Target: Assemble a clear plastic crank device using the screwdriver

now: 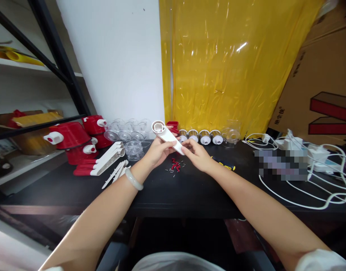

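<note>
The biggest thing we see is the yellow plastic curtain (232,64) hanging at the far side, one sheet. One cardboard box (316,86) leans at the far right. The black table (167,195) carries everything else.

On its far left stand the red housings (68,135) with white spouts. We count three for sure, and a fourth may sit behind. They look parked out of the way, as stock. White cables (316,188) loop over the right end of the table; we cannot count the strands.

Left of centre lies a stack of long white-and-red pieces (102,162), side by side and within easy reach.

The one white handle piece (167,136) is held above the middle of the table. Its ring end points far and left. The left hand (157,152) has its grip wrapped around the middle of it, and the right hand (197,154) pinches its near end with the fingertips. We judge that this steadies the piece for fine work at that end.

Behind it we count at least four clear cups (128,131) in a row, with one more clear stack nearer. Four metal-banded rolls (199,136) line up to the right of them.

Smallest are the red bits and pins (175,165), scattered just under the hands. They are too small for us to count.
</note>
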The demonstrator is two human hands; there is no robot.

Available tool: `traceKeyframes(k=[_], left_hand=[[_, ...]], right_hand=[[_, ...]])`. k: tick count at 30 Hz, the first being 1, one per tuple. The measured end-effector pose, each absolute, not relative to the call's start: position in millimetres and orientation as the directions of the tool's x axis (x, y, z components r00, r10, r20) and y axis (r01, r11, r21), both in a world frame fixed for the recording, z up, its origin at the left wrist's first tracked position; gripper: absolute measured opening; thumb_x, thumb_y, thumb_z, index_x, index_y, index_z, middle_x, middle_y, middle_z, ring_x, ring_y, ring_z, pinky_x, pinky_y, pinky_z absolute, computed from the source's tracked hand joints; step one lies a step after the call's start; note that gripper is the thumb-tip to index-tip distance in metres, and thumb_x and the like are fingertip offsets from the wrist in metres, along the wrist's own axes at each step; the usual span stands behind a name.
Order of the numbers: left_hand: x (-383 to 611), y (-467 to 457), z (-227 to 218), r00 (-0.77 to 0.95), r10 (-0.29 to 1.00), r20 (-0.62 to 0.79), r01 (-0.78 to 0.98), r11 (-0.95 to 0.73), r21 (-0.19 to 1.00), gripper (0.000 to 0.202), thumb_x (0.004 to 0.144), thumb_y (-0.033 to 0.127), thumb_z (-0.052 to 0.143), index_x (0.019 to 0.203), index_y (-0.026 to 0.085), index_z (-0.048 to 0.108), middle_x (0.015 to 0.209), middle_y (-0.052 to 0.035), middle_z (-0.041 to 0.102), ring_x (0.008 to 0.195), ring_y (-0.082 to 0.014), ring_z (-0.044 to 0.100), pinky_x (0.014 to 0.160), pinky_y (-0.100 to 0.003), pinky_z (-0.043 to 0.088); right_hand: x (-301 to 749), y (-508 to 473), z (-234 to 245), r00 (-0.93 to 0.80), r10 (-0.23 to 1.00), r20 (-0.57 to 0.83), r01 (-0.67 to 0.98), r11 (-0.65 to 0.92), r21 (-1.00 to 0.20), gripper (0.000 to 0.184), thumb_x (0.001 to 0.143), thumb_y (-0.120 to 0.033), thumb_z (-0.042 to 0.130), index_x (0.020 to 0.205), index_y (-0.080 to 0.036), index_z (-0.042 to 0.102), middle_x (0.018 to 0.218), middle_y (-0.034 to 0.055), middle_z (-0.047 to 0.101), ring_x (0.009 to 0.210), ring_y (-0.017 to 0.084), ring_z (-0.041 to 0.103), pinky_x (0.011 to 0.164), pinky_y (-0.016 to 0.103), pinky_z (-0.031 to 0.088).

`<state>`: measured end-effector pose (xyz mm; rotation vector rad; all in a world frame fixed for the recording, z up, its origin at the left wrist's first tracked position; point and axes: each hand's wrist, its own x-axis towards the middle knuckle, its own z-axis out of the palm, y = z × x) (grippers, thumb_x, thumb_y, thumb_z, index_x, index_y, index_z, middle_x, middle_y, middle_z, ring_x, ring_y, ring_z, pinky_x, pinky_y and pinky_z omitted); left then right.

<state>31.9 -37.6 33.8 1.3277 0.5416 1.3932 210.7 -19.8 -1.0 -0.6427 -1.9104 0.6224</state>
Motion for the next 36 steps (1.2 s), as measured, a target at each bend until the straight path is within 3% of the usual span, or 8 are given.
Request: traceKeyframes(k=[4, 8, 16, 25, 36], left_hand=[[33, -37, 32, 0.272, 0.86, 0.431, -0.359, -0.325, 0.875, 0.064, 0.072, 0.025, 0.077, 0.132, 0.028, 0.053, 0.095, -0.0015, 0.069, 0.092, -0.0182, 0.067, 0.081, -0.034, 0.056], [33, -31, 26, 0.234, 0.87, 0.435, -0.319, -0.354, 0.879, 0.057, 0.069, 0.03, 0.082, 0.119, 0.019, 0.058, 0.105, -0.0078, 0.069, 0.097, -0.0225, 0.067, 0.081, -0.036, 0.056], [35, -28, 22, 0.177, 0.873, 0.455, -0.269, -0.402, 0.875, 0.053, 0.064, 0.028, 0.085, 0.109, 0.016, 0.059, 0.102, -0.0083, 0.07, 0.092, -0.021, 0.068, 0.08, -0.034, 0.056], [36, -29, 22, 0.161, 0.887, 0.433, -0.245, -0.39, 0.888, 0.055, 0.065, 0.03, 0.084, 0.111, 0.017, 0.056, 0.104, -0.0088, 0.068, 0.09, -0.0212, 0.068, 0.069, -0.029, 0.057], [39, -38, 29, 0.154, 0.905, 0.396, -0.286, -0.343, 0.895, 0.05, 0.065, 0.026, 0.084, 0.106, 0.019, 0.056, 0.104, -0.0066, 0.067, 0.09, -0.02, 0.066, 0.071, -0.032, 0.059]], right_hand=[[212, -20, 1, -0.389, 0.599, 0.7, 0.255, 0.8, -0.543, 0.024, 0.09, -0.039, 0.059, 0.103, -0.019, 0.062, 0.102, 0.0069, 0.068, 0.095, 0.019, 0.062, 0.087, 0.036, 0.047], [212, -23, 2, -0.399, 0.569, 0.719, 0.358, 0.819, -0.449, 0.022, 0.084, -0.04, 0.065, 0.091, -0.019, 0.065, 0.092, 0.0057, 0.066, 0.087, 0.019, 0.059, 0.08, 0.034, 0.045], [210, -25, 0, -0.366, 0.618, 0.696, 0.388, 0.781, -0.489, 0.025, 0.081, -0.042, 0.068, 0.086, -0.018, 0.065, 0.079, 0.0028, 0.061, 0.073, 0.016, 0.055, 0.068, 0.029, 0.043], [208, -25, -3, -0.385, 0.675, 0.629, 0.298, 0.736, -0.608, 0.023, 0.086, -0.042, 0.061, 0.085, -0.019, 0.061, 0.075, 0.0004, 0.064, 0.069, 0.015, 0.057, 0.068, 0.029, 0.045], [207, -30, 0, -0.395, 0.67, 0.629, 0.279, 0.739, -0.613, 0.021, 0.088, -0.039, 0.058, 0.089, -0.018, 0.059, 0.077, 0.0014, 0.064, 0.07, 0.016, 0.059, 0.068, 0.029, 0.046]])
